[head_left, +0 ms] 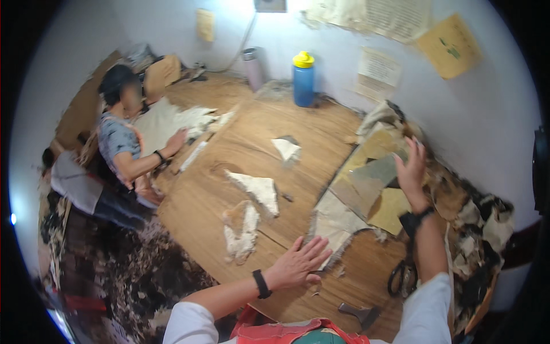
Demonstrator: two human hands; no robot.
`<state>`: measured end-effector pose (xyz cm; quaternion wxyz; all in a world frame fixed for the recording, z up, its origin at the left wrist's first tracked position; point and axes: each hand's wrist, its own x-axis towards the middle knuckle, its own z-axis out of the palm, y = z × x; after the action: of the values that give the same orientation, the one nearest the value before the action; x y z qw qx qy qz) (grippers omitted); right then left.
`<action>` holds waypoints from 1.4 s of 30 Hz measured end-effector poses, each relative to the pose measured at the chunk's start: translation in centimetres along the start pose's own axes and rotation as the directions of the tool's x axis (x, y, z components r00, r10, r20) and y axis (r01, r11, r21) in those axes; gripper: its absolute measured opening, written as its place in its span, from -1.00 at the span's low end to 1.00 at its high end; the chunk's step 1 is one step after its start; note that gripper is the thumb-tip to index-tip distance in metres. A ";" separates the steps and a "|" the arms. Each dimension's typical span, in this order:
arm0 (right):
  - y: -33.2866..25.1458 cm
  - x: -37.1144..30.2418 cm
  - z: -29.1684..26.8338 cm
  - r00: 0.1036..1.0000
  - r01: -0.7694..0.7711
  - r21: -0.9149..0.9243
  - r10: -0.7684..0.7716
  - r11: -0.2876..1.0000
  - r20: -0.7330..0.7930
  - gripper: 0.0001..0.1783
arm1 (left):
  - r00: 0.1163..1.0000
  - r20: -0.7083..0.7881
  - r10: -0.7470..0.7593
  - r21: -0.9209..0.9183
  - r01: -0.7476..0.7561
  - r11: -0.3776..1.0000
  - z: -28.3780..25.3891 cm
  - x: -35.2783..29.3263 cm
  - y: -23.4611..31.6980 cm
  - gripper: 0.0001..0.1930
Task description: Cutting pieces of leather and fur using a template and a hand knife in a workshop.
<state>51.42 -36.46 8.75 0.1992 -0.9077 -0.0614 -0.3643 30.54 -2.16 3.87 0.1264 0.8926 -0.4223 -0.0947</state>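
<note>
My left hand (299, 262) lies flat with fingers spread over the near left edge of a pale hide piece (333, 217) with fuzzy edges. My right hand (411, 172) is open, its fingers apart, at the right edge of a grey flat sheet (365, 180) lying on the hide. Whether it touches the sheet I cannot tell. A yellowish card piece (391, 213) lies beside the sheet, nearer to me. Black-handled scissors (403, 279) rest below my right wrist. Close to my body lies a flat tool with a broad dark end (361, 313).
White fuzzy scraps (256, 190) lie mid-table. A blue bottle with yellow lid (303, 80) and a pinkish flask (252, 70) stand at the back. Piled scraps (475, 229) line the right side. Another person (123, 132) works on a pale hide at left.
</note>
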 end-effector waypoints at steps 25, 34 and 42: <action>-19.8 -27.3 -18.2 0.607 -0.184 -0.343 0.381 0.921 0.697 -0.48 | 0.743 -0.357 -0.566 -0.744 0.140 0.654 -3.5 -11.5 -19.8 -0.87; -28.4 -24.0 -9.9 0.584 0.059 -0.060 0.014 0.996 0.812 -0.15 | 0.683 0.039 -0.729 -0.999 0.051 -0.006 -5.4 -13.8 -24.3 -0.80; -33.3 -20.8 -10.1 0.723 -0.608 0.454 0.217 0.652 0.656 -0.12 | 0.961 0.084 -0.265 -0.988 0.046 -0.148 -11.3 -13.4 -15.2 -0.79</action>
<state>21.28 -9.45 11.66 0.5517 -0.8337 -0.0175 0.0135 36.41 19.20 10.80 0.7692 0.5420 -0.0871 -0.3272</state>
